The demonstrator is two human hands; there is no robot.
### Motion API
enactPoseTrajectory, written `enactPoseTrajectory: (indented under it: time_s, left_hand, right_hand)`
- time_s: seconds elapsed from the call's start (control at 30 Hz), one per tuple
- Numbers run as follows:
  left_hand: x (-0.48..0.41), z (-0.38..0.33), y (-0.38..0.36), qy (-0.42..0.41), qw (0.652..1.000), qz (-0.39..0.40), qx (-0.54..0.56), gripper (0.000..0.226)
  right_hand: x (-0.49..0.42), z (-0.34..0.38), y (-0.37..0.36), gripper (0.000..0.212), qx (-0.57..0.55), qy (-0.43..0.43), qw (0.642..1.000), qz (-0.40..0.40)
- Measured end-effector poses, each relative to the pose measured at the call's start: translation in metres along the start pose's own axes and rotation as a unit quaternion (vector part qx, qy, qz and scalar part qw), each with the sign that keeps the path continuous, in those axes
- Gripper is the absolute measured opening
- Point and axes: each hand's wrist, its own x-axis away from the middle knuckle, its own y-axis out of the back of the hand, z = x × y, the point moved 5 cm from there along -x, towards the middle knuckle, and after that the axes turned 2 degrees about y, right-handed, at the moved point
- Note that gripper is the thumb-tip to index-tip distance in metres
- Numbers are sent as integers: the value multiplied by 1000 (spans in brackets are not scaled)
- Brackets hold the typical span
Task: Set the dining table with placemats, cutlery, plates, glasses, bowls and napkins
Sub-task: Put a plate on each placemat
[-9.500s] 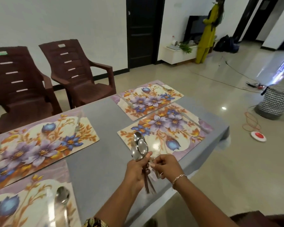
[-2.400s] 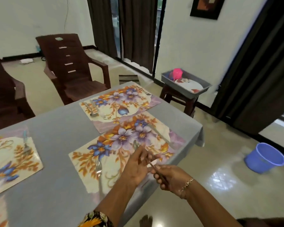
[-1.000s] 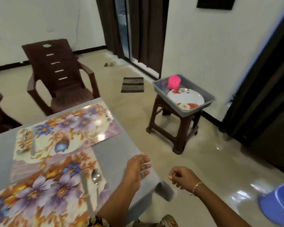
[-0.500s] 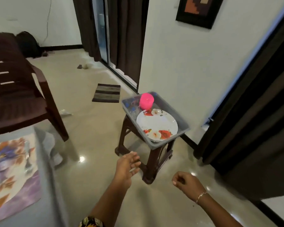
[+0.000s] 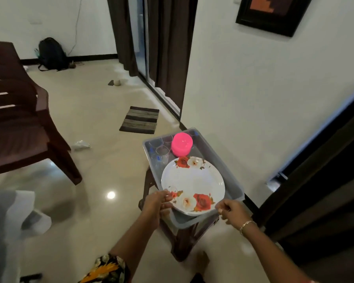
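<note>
A stack of white plates [image 5: 192, 180] with red and white roses lies in a grey tray [image 5: 231, 176] on a brown plastic stool [image 5: 182, 240]. Behind the plates in the same tray stand pink bowls [image 5: 181, 144] turned upside down and several clear glasses [image 5: 161, 153]. My left hand [image 5: 157, 203] pinches the top plate's near left rim, thumb on top. My right hand [image 5: 232, 213] has its fingers curled right beside the plate's near right rim at the tray's front corner; no grip shows there.
The grey-clothed table corner [image 5: 6, 221] is at the lower left. A brown plastic chair [image 5: 18, 129] stands to the left, a striped floor mat [image 5: 140, 119] and dark curtains [image 5: 168, 48] beyond the tray. A white wall [image 5: 253, 99] runs behind the stool.
I have turned from the table with its placemats and cutlery and come up to the tray. Both hands reached forward; my left hand now pinches the top plate's rim.
</note>
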Motion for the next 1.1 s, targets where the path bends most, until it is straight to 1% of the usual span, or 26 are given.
enactPoseTrajectory:
  time_s: [0.07, 0.13, 0.2, 0.3, 0.37, 0.43, 0.47, 0.53, 0.57, 0.63, 0.7, 0.73, 0.83, 0.87, 0.93, 1.03, 1.1]
  left_hand:
    - [-24, -15, -14, -12, 1000, -20, -1, 12]
    - [-46, -27, -28, -15, 999, -40, -9, 15]
    - [-68, -36, -41, -13, 998, -56, -35, 15]
    - [-104, -42, -53, 3, 992, -87, -95, 11]
    - [-128, -43, -54, 6, 983, -122, -136, 15]
    - [-153, -43, -55, 9, 967, -149, -205, 21]
    - [-165, -42, -56, 11, 957, -159, -242, 21]
    - [-183, -42, -60, 18, 941, -172, -290, 11]
    - [-192, -42, -62, 18, 935, -178, -306, 15]
    - [-209, -45, -65, 15, 924, -189, -332, 29]
    - [-223, -40, -65, 33, 922, -195, -333, 36]
    - [-230, -37, -64, 40, 921, -199, -333, 42]
    - [-263, -13, -53, 56, 918, -211, -332, 72]
    - [-276, -1, -45, 65, 913, -215, -341, 76]
    - [-292, 9, -37, 87, 906, -223, -350, 72]
    - [-287, -10, -45, 111, 891, -226, -378, 62]
    - [-288, -19, -50, 131, 878, -209, -409, 60]
  right_hand:
    - [-42, -6, 18, 26, -19, -19, 1000, 3]
    - [-82, -13, 35, 27, -25, -39, 999, 7]
    - [-119, -20, 48, 24, -25, -57, 998, 26]
    - [-164, -36, 58, 18, -2, -76, 995, 68]
    - [-191, -51, 58, 14, 5, -92, 991, 99]
    - [-213, -68, 53, 6, 22, -112, 985, 129]
    - [-221, -76, 49, 5, 36, -118, 981, 147]
    - [-234, -89, 40, 20, 64, -128, 973, 182]
    - [-239, -93, 35, 28, 77, -134, 968, 200]
    - [-246, -102, 28, 39, 90, -157, 957, 228]
    - [-255, -114, 19, 43, 91, -183, 948, 245]
    - [-259, -119, 15, 44, 84, -190, 946, 248]
    - [-274, -130, 3, 45, 33, -217, 943, 250]
    - [-277, -134, 0, 48, 16, -231, 941, 246]
    - [-282, -140, -5, 52, -18, -257, 936, 241]
    - [-287, -142, -8, 53, -52, -281, 933, 219]
    - [-286, -143, -11, 63, -81, -298, 929, 203]
